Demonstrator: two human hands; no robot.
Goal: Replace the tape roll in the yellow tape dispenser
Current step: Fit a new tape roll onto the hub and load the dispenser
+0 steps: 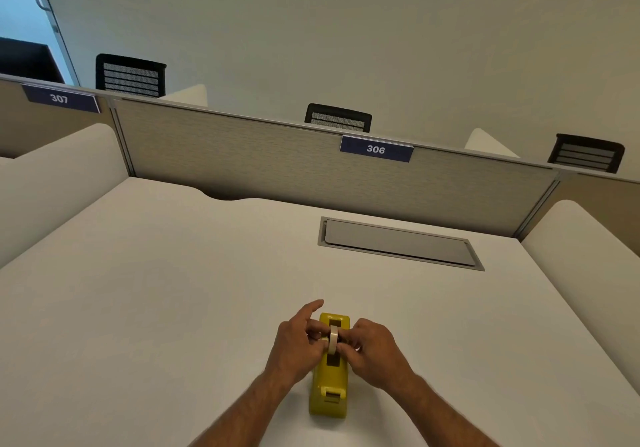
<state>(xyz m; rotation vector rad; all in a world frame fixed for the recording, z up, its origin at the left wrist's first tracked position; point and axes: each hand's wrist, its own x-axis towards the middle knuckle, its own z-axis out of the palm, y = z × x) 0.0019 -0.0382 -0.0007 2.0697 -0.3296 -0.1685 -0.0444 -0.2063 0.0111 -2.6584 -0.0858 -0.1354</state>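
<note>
The yellow tape dispenser [329, 389] stands lengthwise on the white desk [173, 308], its cutter end toward me. A pale tape roll [333, 340] sits upright on edge in the dispenser's slot. My left hand [298, 341] pinches the roll's left side, with the index finger lifted and pointing away. On the roll's right side my right hand [372, 351] grips it with its fingertips. The roll's hub is hidden by my fingers, and whether it rests in its cradle I cannot tell.
A grey cable hatch [398, 244] is set into the desk at the back right. A fabric partition [311, 166] with a "306" label [376, 149] closes the far edge. White side panels flank the desk. Black chairs [337, 118] stand beyond.
</note>
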